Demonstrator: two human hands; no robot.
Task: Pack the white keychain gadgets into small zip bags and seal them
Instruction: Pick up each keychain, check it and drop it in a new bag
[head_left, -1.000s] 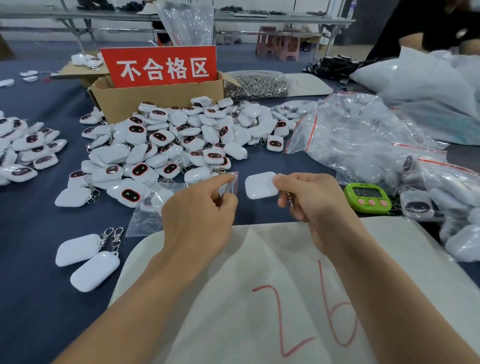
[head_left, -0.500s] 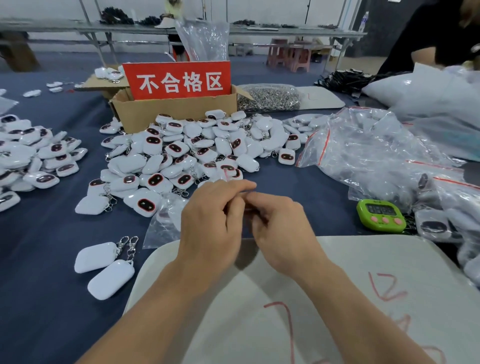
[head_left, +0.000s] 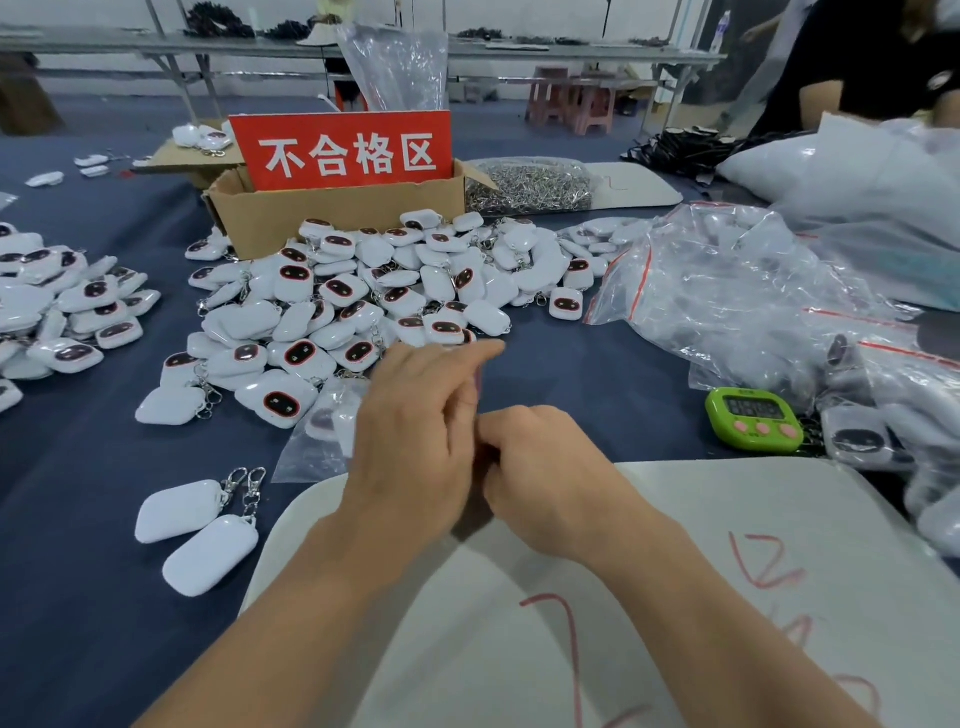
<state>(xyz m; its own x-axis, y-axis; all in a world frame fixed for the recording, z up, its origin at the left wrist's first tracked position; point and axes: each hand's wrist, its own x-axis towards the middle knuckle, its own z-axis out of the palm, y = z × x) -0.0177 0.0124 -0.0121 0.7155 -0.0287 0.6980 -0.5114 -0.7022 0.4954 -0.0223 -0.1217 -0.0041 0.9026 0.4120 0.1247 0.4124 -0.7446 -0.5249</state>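
My left hand (head_left: 415, 441) and my right hand (head_left: 540, 467) are pressed together over the blue cloth, just beyond the white board (head_left: 701, 519). The left index finger points right; the other fingers pinch a small zip bag, of which only a thin red strip (head_left: 477, 382) shows. My right hand is curled below it around the white keychain gadget, which is hidden between the hands. A big pile of white gadgets (head_left: 363, 291) lies behind. Two more gadgets (head_left: 179, 509) with clasps lie at the near left. A clear zip bag (head_left: 311, 447) lies flat beside my left hand.
A cardboard box (head_left: 337, 218) with a red sign (head_left: 343, 150) stands behind the pile. Another heap of gadgets (head_left: 62, 301) is far left. Clear bags with packed gadgets (head_left: 727, 291) fill the right, with a green timer (head_left: 753, 418) in front. A person (head_left: 872, 67) works at the back right.
My right hand brought the white gadget left to the bag in my left hand. The hands have closed together, and the gadget has gone out of sight between them.
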